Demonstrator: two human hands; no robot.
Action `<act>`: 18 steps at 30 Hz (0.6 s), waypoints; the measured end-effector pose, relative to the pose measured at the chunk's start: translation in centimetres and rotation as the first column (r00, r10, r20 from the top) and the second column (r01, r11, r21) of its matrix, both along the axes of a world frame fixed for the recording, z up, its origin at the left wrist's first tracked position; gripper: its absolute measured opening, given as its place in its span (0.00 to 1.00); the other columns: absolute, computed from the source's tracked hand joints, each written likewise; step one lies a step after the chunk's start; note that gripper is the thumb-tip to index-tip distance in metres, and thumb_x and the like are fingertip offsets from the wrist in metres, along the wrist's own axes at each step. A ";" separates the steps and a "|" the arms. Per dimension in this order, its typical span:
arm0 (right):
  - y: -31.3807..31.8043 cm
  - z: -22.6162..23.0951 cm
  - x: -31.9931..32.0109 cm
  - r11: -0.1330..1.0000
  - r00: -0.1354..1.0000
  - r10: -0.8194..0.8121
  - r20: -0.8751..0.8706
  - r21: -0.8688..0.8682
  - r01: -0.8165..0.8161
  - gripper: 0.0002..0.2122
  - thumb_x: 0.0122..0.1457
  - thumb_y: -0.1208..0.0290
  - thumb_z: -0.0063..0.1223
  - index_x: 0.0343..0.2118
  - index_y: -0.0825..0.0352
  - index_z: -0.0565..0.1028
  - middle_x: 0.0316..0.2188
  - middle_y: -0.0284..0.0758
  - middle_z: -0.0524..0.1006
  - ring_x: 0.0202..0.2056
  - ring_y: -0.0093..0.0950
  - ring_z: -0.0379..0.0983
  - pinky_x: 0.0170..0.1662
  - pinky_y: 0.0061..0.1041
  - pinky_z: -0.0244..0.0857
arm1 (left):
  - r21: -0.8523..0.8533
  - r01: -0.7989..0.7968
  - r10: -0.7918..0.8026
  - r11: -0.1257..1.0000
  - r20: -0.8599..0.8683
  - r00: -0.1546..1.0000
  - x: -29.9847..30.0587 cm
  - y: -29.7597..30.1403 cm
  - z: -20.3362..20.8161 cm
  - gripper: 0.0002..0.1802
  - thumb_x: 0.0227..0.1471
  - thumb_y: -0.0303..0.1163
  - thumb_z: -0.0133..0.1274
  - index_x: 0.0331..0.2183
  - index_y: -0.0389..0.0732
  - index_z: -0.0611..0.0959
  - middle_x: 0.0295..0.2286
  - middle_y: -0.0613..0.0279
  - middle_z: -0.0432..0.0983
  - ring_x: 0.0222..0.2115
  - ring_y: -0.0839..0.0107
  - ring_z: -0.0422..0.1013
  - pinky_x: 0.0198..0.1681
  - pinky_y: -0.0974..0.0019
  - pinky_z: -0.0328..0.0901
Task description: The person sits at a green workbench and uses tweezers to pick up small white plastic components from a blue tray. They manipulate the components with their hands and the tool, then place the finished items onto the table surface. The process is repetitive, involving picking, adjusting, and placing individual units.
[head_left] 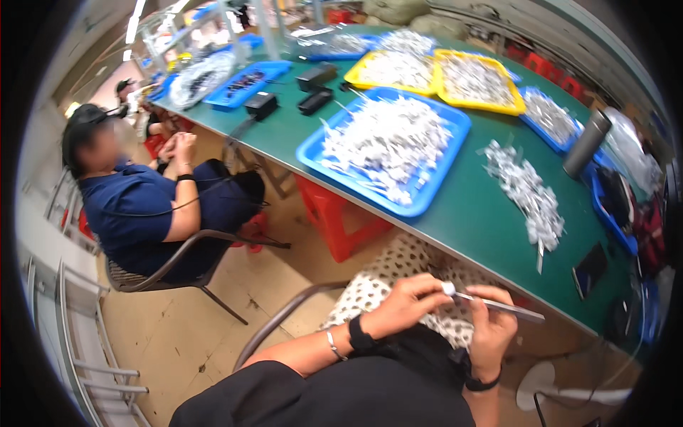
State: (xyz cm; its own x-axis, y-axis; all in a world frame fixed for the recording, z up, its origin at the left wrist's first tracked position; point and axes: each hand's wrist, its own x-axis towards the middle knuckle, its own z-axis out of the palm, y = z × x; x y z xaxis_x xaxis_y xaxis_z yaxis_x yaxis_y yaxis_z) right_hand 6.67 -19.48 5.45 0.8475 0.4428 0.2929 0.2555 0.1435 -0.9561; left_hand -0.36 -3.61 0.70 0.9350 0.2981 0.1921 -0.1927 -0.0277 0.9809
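Both hands sit low in my view, just below the near edge of the green counter, over my lap. My left hand has its grip pinched together on a small white cap at the end of a thin silvery rod; my right hand is clamped around the rod's shaft, whose far tip pokes out to the right under the counter edge. Open room lies to the left: bare tan floor between my chair arm and a seated person in dark blue, who faces the same counter with their own hands held up together.

The counter runs diagonally up and away. Nearest my hands on it is a loose heap of small white parts, with a dark phone lying flat close to the edge. Further in, a blue tray heaped with white pieces overhangs the near edge slightly; a red stool stands beneath it. Behind are two yellow trays, more blue ones, black boxes and a grey cylinder flask standing tilted at the right. A white fan base sits on the floor by my right wrist.
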 end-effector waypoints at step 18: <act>1.5 -3.0 0.3 1.000 0.983 -0.018 0.181 -0.019 0.022 0.05 0.60 0.81 0.58 0.38 0.72 0.77 0.35 0.38 0.80 0.32 0.24 0.76 0.35 0.21 0.70 | 0.309 -0.125 0.088 0.943 0.132 0.987 0.1 0.4 -0.9 0.09 0.53 0.18 0.59 0.38 0.34 0.84 0.32 0.58 0.78 0.30 0.70 0.76 0.31 0.70 0.71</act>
